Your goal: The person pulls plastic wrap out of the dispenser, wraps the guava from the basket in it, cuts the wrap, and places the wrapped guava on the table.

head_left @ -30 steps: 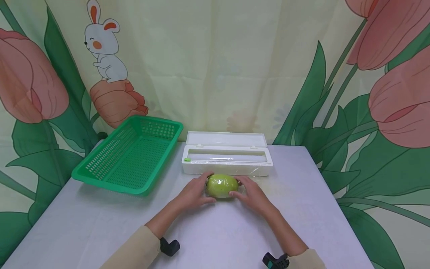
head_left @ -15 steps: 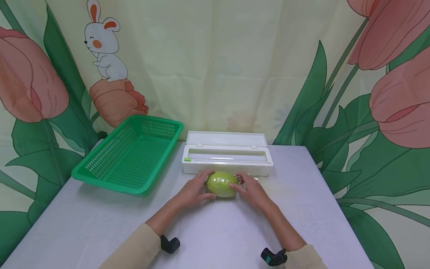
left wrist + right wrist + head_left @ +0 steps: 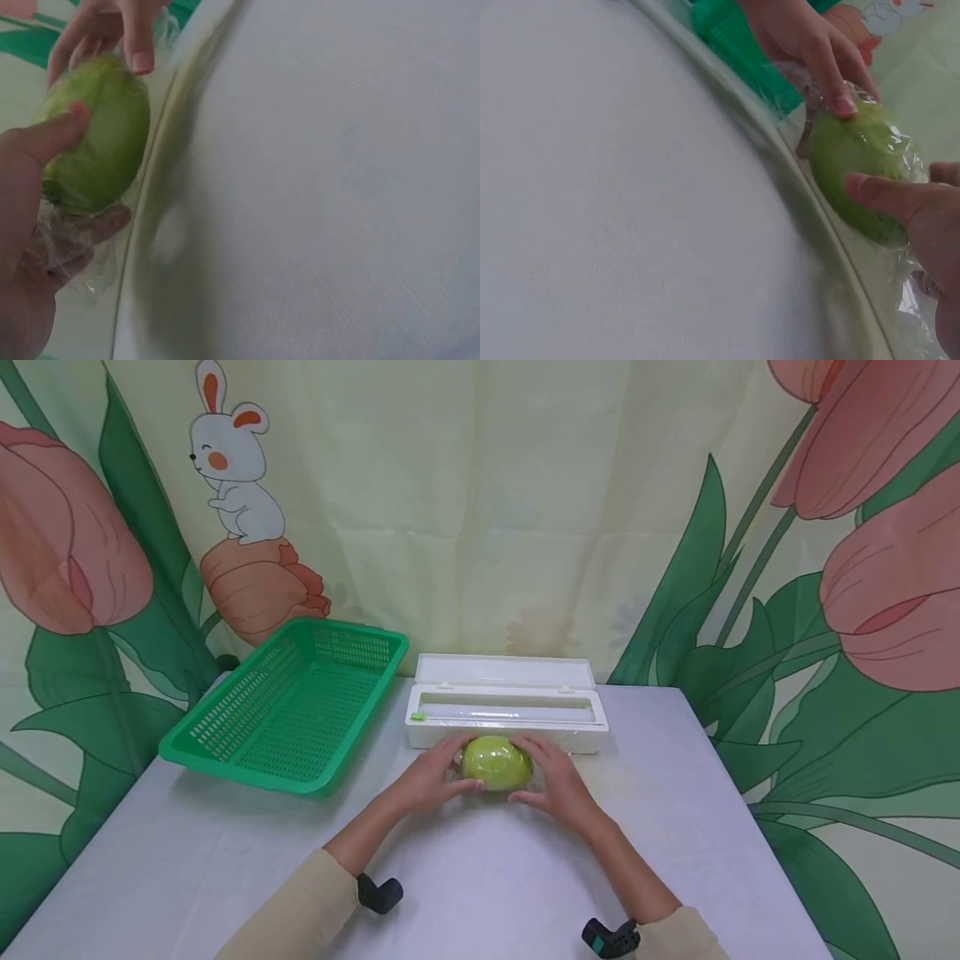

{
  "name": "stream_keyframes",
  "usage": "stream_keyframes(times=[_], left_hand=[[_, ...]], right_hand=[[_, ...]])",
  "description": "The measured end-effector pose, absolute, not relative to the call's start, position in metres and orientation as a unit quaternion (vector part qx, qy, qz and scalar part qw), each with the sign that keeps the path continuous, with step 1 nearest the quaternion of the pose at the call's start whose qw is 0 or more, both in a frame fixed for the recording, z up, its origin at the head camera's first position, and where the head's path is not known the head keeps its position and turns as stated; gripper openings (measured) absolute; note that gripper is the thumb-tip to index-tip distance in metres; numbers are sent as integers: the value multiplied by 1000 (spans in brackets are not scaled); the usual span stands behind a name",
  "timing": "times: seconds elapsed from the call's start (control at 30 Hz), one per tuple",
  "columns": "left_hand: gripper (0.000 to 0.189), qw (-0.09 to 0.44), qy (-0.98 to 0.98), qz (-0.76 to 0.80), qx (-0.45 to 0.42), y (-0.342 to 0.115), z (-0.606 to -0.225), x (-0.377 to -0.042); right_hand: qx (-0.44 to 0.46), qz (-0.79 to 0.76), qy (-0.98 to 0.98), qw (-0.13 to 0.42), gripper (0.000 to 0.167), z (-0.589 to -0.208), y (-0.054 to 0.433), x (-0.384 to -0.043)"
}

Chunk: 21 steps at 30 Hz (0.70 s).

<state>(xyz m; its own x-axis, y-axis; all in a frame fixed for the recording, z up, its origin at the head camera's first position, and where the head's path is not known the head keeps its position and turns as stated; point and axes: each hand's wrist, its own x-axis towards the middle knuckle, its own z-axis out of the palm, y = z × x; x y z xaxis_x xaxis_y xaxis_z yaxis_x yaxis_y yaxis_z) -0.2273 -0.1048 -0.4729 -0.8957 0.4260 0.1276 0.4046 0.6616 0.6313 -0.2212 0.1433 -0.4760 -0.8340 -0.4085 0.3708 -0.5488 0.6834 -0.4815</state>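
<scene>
The left hand (image 3: 431, 782) and the right hand (image 3: 561, 785) grasped an oval green fruit (image 3: 495, 764) wrapped in clear plastic film (image 3: 907, 296), between their fingers and thumbs. Just beyond the fingertips stood a long white plastic box (image 3: 510, 727); left of them, a green perforated plastic basket (image 3: 285, 718).

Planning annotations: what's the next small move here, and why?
Probably tuck the loose film under the fruit. Wrist views show slack film bunched at both ends, and the left hand and right hand hold those ends.
</scene>
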Motion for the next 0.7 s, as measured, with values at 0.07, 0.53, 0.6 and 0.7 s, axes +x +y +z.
stream_keyframes(times=[0.07,0.53,0.6,0.7], left_hand=[[78,16,914,336,225,-105,-472,-228],[88,-159,915,253,271,-105,-466,-228],[86,-162,912,252,281,-104,-465,-229],[81,-158,911,251,288,-104,-464,-230]], right_hand=[[259,304,-910,110,83,-475,143,-222],[252,274,-923,99,75,-457,143,-231],[249,278,-923,98,75,-455,143,-232],[243,287,-921,101,75,-454,142,-231]])
